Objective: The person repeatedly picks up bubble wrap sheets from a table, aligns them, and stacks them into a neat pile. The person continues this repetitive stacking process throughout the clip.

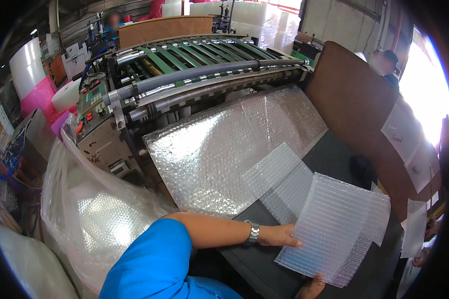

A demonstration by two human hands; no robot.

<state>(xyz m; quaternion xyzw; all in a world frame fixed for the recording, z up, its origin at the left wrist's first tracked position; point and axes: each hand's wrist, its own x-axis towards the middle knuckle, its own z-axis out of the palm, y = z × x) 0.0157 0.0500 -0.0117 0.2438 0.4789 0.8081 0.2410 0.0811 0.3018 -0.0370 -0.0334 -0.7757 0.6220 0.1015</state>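
A stack of clear bubble wrap sheets [329, 224] lies tilted over the dark tabletop on the right, its layers slightly fanned out. My left hand [280, 235], with a metal watch on the wrist, grips the left edge of this stack, thumb on top. At the stack's lower edge my right hand [312, 287] pinches it; part of that hand is below the sheets. Just beyond, smaller loose bubble wrap pieces [277, 174] overlap a wide bubble wrap sheet [209, 159] that reaches back to the machine's rollers.
A roller machine [184, 65] with green slats and a control panel [92, 99] stands ahead. A large clear plastic bag [105, 214] holding bubble wrap is at left. A brown board [354, 84] rises at right. Another person's hands [424, 254] touch a bubble wrap piece [414, 226] at the right edge.
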